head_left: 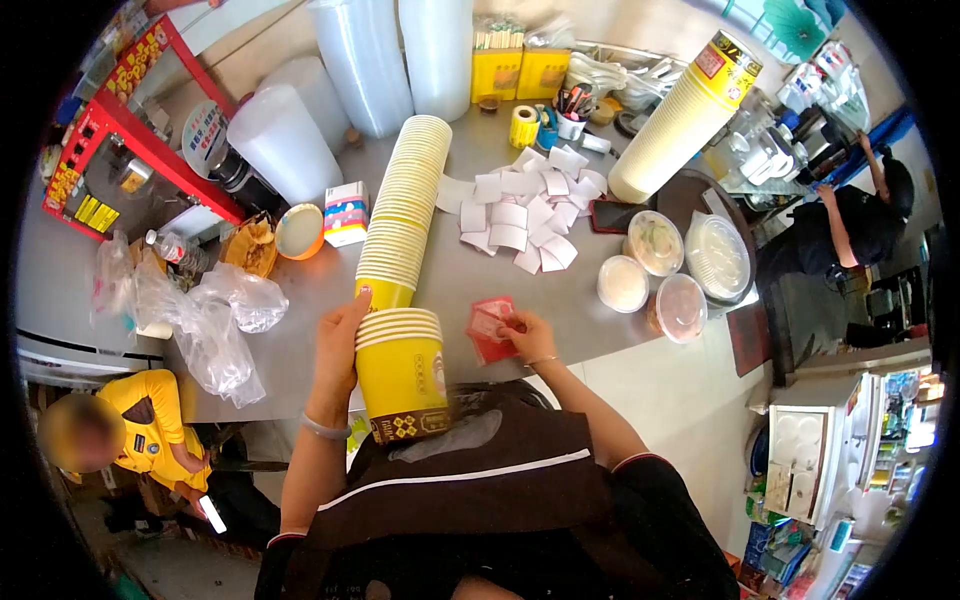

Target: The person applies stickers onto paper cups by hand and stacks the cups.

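A long stack of yellow paper cups (pixel 400 220) lies on the grey table, its near end against my body. My left hand (pixel 342 345) is closed around the stack's left side, where a short group of yellow cups (pixel 402 370) with white rims forms the near end. To the right of the stack, my right hand (pixel 527 338) pinches a small red card or packet (pixel 490 325) near the table's front edge. Many white paper slips (pixel 525 205) are spread in a loose pile beyond that hand.
Lidded bowls (pixel 655 243) stand at the right, beside a second leaning cup stack (pixel 685 115). Crumpled plastic bags (pixel 215 330), an orange bowl (pixel 300 232) and a tissue box (pixel 347 213) are left. A person in yellow (pixel 150 425) sits lower left; another person (pixel 850 220) is far right.
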Tool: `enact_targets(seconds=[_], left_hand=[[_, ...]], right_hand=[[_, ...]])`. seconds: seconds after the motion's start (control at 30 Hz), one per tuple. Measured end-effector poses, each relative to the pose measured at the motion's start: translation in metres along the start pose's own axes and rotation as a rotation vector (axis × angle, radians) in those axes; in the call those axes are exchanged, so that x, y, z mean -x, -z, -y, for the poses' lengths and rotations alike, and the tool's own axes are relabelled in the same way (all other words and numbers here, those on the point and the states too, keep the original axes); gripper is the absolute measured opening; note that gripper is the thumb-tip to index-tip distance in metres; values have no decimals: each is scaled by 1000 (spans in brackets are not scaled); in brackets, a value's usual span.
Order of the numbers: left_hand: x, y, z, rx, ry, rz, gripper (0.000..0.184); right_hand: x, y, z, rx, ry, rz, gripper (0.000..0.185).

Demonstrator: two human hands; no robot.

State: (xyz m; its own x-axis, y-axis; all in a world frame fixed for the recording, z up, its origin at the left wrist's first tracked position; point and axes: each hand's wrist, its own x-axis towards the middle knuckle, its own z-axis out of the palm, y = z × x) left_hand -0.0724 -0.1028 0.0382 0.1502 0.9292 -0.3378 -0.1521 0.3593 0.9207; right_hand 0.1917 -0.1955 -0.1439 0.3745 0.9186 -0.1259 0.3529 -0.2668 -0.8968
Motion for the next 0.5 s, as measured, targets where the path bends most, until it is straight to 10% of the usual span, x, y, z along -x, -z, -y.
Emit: enact_targets(seconds=[0.13, 0.23, 0.33, 0.5], left_hand=[[-5, 7, -7, 20, -14, 27, 25], [-13, 12, -11, -1, -46, 17, 29], [-15, 3, -32, -33, -87, 15, 35], [-17, -37, -48, -133, -140, 305, 36]], right_hand=[[0, 12, 27, 244, -34, 32, 19], [-4, 12, 20, 378, 433, -220, 16], [-30, 30, 54, -621, -45, -46, 15], [-55, 57, 222, -651, 197, 172, 19]])
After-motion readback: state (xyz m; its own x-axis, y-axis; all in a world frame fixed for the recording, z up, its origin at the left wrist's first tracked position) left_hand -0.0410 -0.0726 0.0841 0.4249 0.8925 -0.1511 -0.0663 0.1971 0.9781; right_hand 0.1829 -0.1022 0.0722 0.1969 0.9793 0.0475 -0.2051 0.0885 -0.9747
